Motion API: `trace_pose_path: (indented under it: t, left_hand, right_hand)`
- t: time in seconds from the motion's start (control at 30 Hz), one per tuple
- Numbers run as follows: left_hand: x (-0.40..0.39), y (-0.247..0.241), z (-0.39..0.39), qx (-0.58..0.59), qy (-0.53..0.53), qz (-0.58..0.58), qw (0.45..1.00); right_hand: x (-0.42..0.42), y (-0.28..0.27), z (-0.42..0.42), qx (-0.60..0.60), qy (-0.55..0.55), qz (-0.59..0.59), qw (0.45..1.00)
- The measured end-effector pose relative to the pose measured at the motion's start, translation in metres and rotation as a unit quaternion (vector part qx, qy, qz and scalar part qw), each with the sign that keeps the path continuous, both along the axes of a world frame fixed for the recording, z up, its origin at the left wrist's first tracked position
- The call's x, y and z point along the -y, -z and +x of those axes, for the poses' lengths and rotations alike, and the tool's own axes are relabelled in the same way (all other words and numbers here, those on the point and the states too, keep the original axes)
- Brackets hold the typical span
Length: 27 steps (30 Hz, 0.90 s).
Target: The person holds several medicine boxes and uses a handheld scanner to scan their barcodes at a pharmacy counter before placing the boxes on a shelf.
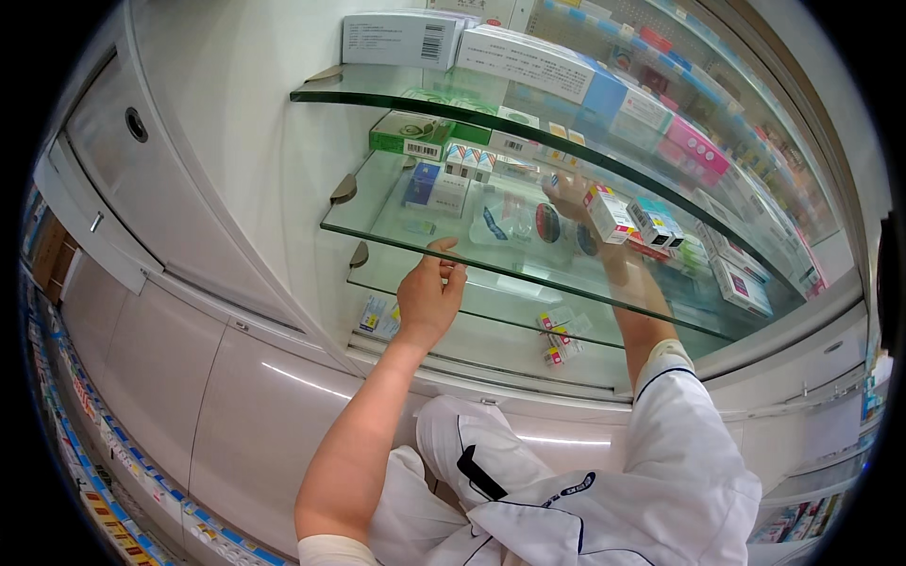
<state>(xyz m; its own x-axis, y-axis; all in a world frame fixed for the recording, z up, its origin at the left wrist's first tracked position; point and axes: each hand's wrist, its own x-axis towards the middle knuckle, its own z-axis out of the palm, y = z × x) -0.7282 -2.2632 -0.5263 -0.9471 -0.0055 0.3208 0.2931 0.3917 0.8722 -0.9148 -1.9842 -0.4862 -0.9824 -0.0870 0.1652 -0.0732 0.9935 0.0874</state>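
Observation:
My left hand (432, 293) is at the front edge of the middle glass shelf (382, 237), fingers loosely bent, with nothing visible in it. Whether it touches the glass is unclear. My right hand (568, 199) reaches deep into the cabinet and shows blurred through the glass, apparently below that shelf. What its fingers hold, if anything, cannot be made out. A white-and-pink medicine box (610, 214) and teal-and-white boxes (655, 221) cover part of my right forearm. A clear plastic pack (520, 216) and a blue-and-white box (435, 189) are left of the forearm.
Above, an upper glass shelf (425, 105) bears large cartons (524, 64). A green box (410, 133) is near the cabinet's left wall. Lower down are small pink-and-white boxes (559, 336) and blue-and-white boxes (379, 315). White boxes (740, 286) stand at right.

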Motion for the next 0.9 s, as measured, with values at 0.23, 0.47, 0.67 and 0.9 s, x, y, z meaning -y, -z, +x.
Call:
trace_pose_path:
  t: [0.23, 0.47, 0.67, 0.9]
  left_hand:
    - [-0.01, -0.004, -0.001, 0.028, 0.038, 0.024, 0.999]
    - [-0.004, -0.002, 0.001, 0.01, 0.031, 0.026, 0.999]
    - [-0.01, -0.011, 0.011, -0.008, 0.023, -0.019, 1.0]
    - [-0.027, -0.009, 0.02, -0.123, 0.03, -0.128, 0.984]
  right_hand:
    - [-0.074, 0.094, -0.028, -0.399, -0.158, 0.196, 0.882]
    - [0.003, 0.057, 0.045, -0.073, -0.084, -0.175, 0.978]
    - [0.058, 0.024, 0.122, -0.017, -0.078, -0.087, 0.993]
    - [0.003, 0.061, 0.067, -0.154, -0.159, -0.137, 0.965]
